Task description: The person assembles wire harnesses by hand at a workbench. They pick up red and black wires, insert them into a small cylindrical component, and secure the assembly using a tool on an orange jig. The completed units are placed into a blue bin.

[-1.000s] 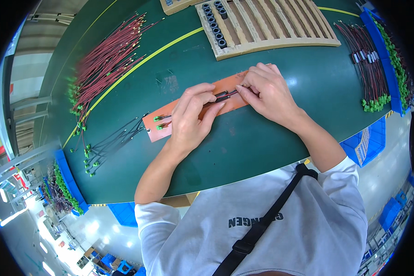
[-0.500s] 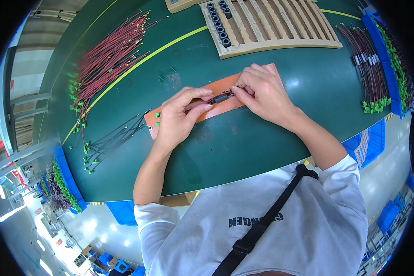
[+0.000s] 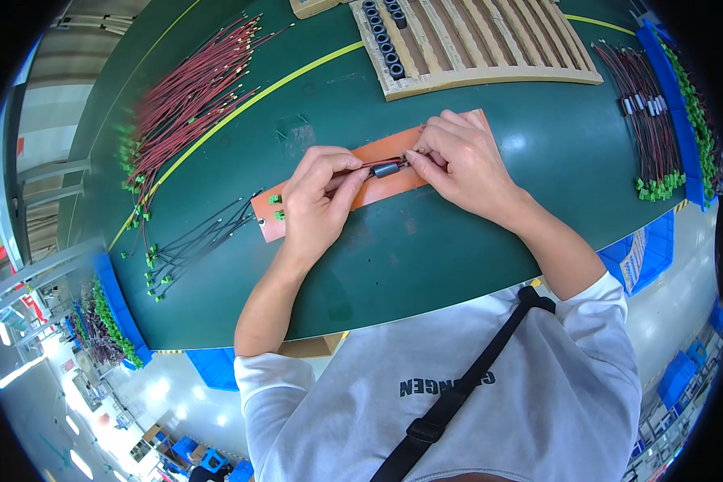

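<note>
Between my hands lies a small dark grey cylindrical sleeve (image 3: 386, 169), with red and black wires (image 3: 382, 161) running through or alongside it. My left hand (image 3: 320, 186) pinches the wires at the sleeve's left end between thumb and fingers. At the right end, my right hand (image 3: 460, 163) closes thumb and forefinger on the wire ends, whose tips are partly covered. Both hands work over a long orange board (image 3: 395, 185) lying at a slant on the green table. Two green connectors (image 3: 276, 199) sit at the board's left end, beside my left wrist.
A wooden slotted rack (image 3: 490, 80) with dark sleeves stands beyond the board. Red wires (image 3: 193, 96) with green connectors spread at far left, with black wires (image 3: 205, 241) nearer. Finished-looking harnesses (image 3: 643, 112) lie right, by a blue bin (image 3: 673, 104). Another blue bin (image 3: 120, 309) hangs left.
My left fingers have shifted slightly, and the red wire now stretches straighter above the sleeve. The sleeve has turned a little and shows more fully. My right hand keeps its pinch.
</note>
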`<act>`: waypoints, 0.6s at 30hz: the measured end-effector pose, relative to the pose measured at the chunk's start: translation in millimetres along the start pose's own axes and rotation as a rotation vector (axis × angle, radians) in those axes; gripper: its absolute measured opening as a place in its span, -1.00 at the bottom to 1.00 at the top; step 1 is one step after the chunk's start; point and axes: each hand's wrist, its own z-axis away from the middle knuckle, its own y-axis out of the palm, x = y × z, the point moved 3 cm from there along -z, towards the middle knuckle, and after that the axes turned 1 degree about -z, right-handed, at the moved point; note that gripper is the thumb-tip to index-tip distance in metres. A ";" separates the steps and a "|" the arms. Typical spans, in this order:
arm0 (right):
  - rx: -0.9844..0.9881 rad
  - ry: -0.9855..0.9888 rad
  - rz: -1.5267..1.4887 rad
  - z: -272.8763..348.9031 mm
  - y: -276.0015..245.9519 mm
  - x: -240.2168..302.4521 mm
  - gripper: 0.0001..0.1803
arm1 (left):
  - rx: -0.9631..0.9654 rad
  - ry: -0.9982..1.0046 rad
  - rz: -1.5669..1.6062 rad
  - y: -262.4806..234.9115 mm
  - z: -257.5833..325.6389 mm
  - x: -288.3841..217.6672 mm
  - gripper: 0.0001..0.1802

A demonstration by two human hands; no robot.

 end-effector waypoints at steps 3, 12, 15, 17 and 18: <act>-0.001 -0.004 0.002 0.3 -0.6 -0.4 -0.74 | -0.014 0.075 -0.108 0.3 1.7 -1.4 -0.83; 0.007 -0.015 0.015 0.7 -1.6 0.3 -0.75 | -0.052 0.228 -0.181 3.2 2.2 -4.9 -0.83; 0.003 -0.020 0.022 1.1 -3.0 0.0 -0.76 | -0.016 0.329 -0.350 4.0 -3.7 -22.7 -0.81; 0.002 -0.026 0.022 1.5 -2.7 0.4 -0.77 | -0.045 0.290 -0.273 8.0 -5.0 -19.6 -0.80; 0.005 -0.025 0.020 1.4 -2.5 0.5 -0.77 | -0.060 0.271 -0.235 9.1 -4.7 -17.4 -0.79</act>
